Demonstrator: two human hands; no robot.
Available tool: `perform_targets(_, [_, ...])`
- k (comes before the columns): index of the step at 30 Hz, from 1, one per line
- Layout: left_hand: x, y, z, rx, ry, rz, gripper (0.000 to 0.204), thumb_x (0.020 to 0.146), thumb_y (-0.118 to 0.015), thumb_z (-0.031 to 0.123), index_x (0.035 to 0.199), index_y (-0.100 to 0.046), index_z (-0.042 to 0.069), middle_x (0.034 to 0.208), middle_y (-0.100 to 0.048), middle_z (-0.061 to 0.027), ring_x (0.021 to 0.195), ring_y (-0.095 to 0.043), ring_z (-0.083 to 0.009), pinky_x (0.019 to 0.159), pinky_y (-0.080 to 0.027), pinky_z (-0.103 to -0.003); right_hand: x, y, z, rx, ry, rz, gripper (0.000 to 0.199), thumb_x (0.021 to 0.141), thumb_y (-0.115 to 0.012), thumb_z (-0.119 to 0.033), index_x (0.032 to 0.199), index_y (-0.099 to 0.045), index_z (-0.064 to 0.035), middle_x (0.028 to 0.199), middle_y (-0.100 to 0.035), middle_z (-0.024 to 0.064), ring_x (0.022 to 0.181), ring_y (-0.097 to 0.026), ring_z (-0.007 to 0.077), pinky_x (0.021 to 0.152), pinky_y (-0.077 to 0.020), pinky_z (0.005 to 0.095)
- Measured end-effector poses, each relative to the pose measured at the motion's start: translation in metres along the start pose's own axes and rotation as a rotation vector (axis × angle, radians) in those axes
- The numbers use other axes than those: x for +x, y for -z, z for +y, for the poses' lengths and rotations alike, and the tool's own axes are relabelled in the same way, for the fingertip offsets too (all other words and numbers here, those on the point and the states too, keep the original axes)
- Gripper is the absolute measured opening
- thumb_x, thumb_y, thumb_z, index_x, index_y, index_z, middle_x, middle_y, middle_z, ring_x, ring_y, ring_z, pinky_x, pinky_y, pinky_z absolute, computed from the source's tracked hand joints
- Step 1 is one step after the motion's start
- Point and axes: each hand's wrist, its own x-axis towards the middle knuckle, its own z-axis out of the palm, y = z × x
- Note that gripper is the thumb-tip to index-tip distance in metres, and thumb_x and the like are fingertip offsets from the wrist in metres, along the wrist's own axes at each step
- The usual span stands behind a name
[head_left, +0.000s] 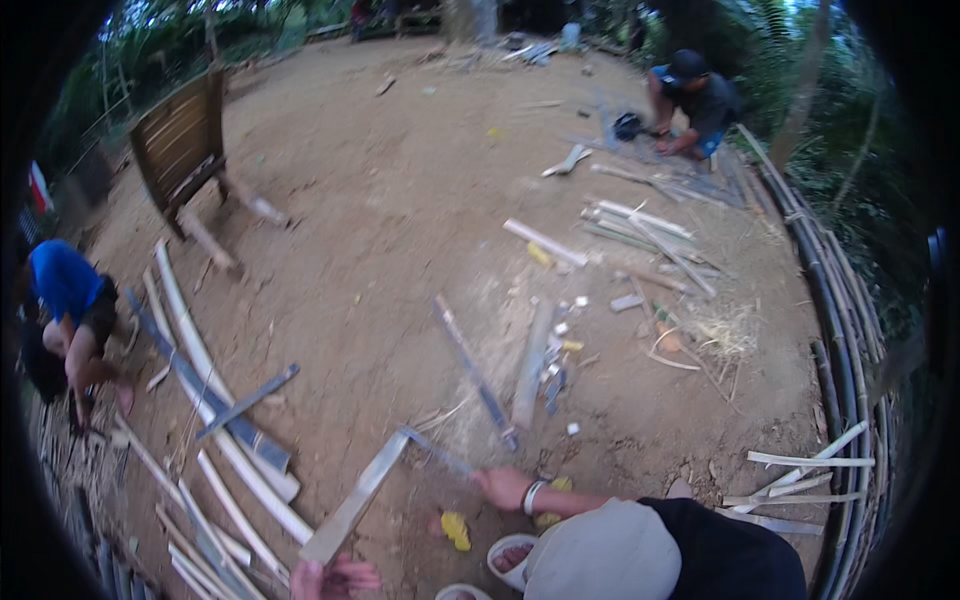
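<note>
Long bamboo slat (355, 500) runs diagonally from the left hand (335, 578) up and right over the dirt ground (400, 230); left fingers wrap its near end, right hand (500, 487) closed at the far end, by a thinner strip (475, 372).

Pale grey-white bamboo slat (352, 505), yellow scrap (455, 529) on brown dirt ground (400, 220), blue shirt (62, 280), brown wooden chair (180, 140)

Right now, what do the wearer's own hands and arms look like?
Only the left hand shows, cut by the lower edge, at the end of a bamboo strip: bare, no glove, sleeve or band visible. The wrist with a pale band belongs to a co-worker in a grey cap.
</note>
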Motion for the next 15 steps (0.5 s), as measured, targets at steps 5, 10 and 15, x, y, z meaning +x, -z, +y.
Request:
perform_targets(5, [0.015,-0.009,-0.012,0.132,0.017,0.023,0.056,0.096,-0.048,0.042,0.096,-0.060,-0.013,0.072,-0.067,-0.0279,0.056,-0.068,-0.0314,0.050,-0.058,-0.037,-0.012,0.030,-0.014,-0.043,-0.120,-0.065,0.058,0.103,-0.032,-0.042,0.087,-0.064,0.0034,0.082,-0.063,0.0312,0.083,-0.061,0.0503,0.076,-0.0479,0.0573])
perform_targets(10, [0.004,0.001,0.001,0.170,0.020,-0.015,0.057,0.098,-0.044,0.040,0.094,-0.060,-0.015,0.074,-0.067,-0.0306,0.057,-0.068,-0.0329,0.053,-0.059,-0.038,-0.014,0.023,-0.025,0.059,-0.132,0.002,0.056,0.103,-0.039,-0.042,0.088,-0.062,0.0068,0.079,-0.061,0.0341,0.083,-0.060,0.0522,0.077,-0.0466,0.0587])
perform_targets(15, [0.001,-0.001,0.008,0.236,0.051,-0.029,0.058,0.101,-0.039,0.037,0.094,-0.059,-0.017,0.075,-0.066,-0.0329,0.059,-0.069,-0.0352,0.054,-0.060,-0.041,-0.026,0.024,-0.025,0.042,-0.169,0.033,0.056,0.102,-0.041,-0.042,0.086,-0.061,0.0081,0.078,-0.060,0.0357,0.081,-0.059,0.0538,0.075,-0.0458,0.0587])
